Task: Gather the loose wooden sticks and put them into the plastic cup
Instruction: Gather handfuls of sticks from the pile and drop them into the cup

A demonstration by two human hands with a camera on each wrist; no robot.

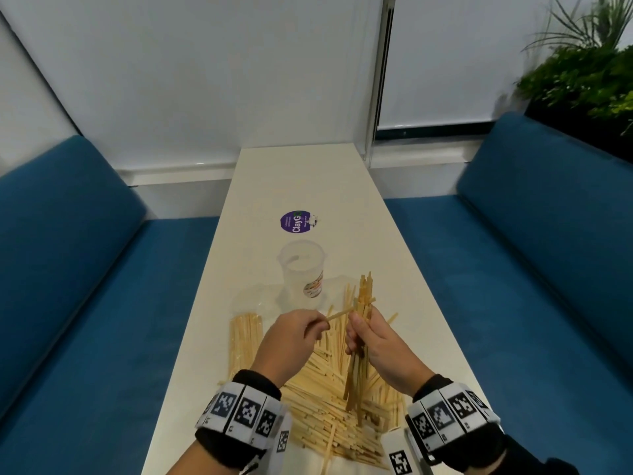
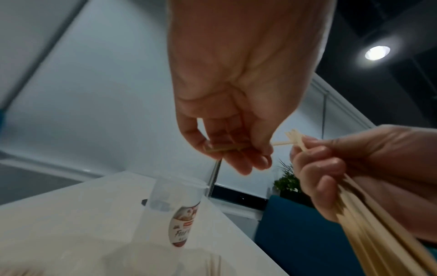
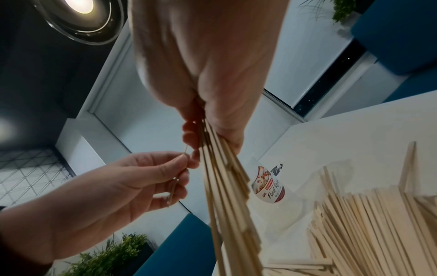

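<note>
Sofa point(image 1: 82, 269): blue, flanking both long sides of the table.

Table point(image 1: 308, 180): long, white, running away from the person. Purple round sticker point(image 1: 296, 221) on it, beyond the cup.

Pile point(image 1: 318, 399) of loose wooden sticks: spread over the near end of the table, between and under both wrists. A tidier row of sticks point(image 1: 244, 341) lies parallel at the pile's left edge, near the table's left side.

Bundle point(image 1: 359, 341): many sticks held near upright and slightly fanned above the pile, tips rising past the fingers toward the cup's side.

Right hand point(image 1: 380, 347): fingers and thumb wrapped round the middle of the bundle, firm grasp; right wrist view shows the sticks splaying out below the fist point(image 3: 227, 186).

Left hand point(image 1: 291, 341): raised just left of the bundle, thumb and forefinger pinching one single stick point(image 1: 339, 315), other fingers loosely curled. The stick's far end reaches the bundle at the right thumb; left wrist view shows it meeting the bundle's top point(image 2: 283, 143).

Cup point(image 1: 303, 272): clear plastic, upright on the table past both hands, label on its side; no sticks seen inside.
</note>
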